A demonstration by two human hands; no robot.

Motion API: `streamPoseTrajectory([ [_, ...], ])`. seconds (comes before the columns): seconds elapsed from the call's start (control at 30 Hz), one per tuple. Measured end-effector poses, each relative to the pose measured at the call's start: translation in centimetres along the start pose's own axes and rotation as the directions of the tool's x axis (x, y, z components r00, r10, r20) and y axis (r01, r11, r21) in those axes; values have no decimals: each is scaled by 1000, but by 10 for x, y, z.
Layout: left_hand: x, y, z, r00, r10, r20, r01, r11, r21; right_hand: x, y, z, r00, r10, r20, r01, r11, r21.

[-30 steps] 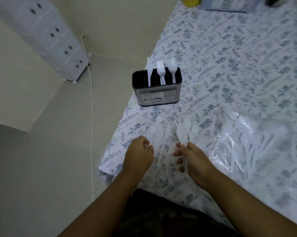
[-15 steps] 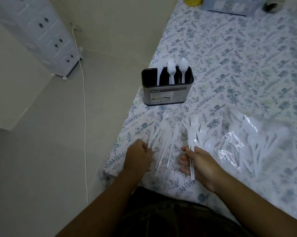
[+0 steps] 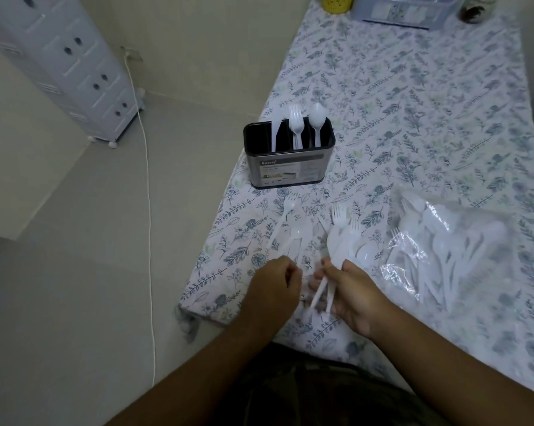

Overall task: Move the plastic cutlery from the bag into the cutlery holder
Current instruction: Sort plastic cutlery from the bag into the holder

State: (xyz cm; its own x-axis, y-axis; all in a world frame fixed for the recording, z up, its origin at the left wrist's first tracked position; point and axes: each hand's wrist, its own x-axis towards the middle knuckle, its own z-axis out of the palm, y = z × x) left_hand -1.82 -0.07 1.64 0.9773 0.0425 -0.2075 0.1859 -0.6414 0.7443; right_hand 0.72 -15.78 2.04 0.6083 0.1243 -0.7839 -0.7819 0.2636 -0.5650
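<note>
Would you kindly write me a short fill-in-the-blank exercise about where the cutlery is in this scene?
1. The right hand holds white plastic ____ by their handles.
2. The cutlery holder stands near the table's ____ edge, by the person's own sides.
3. The clear bag of cutlery lies to the ____ of the right hand.
4. In the holder, the spoon stands in the ____ compartment.

Missing words: forks; left; right; rightmost

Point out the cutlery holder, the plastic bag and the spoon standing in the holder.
cutlery holder (image 3: 287, 172): head view, on its labelled front wall.
plastic bag (image 3: 462, 241): head view, on its clear film over the cutlery.
spoon (image 3: 317, 113): head view, on its bowl.
</note>
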Motion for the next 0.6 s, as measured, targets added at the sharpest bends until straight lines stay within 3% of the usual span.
streamPoseTrajectory([
  [0.13, 8, -23, 5, 984, -162, 70, 140, 958, 250, 0, 2, -15, 998, -4, -63, -3, 995, -99],
  [0.3, 19, -10, 21, 983, -172, 68, 140, 931, 336, -3, 2, -18, 996, -9, -93, -7, 985, -171],
  [0.6, 41, 8, 30, 980, -153, 126, 103, 937, 335, 3, -2, -27, 992, -6, -129, 2, 999, -32],
])
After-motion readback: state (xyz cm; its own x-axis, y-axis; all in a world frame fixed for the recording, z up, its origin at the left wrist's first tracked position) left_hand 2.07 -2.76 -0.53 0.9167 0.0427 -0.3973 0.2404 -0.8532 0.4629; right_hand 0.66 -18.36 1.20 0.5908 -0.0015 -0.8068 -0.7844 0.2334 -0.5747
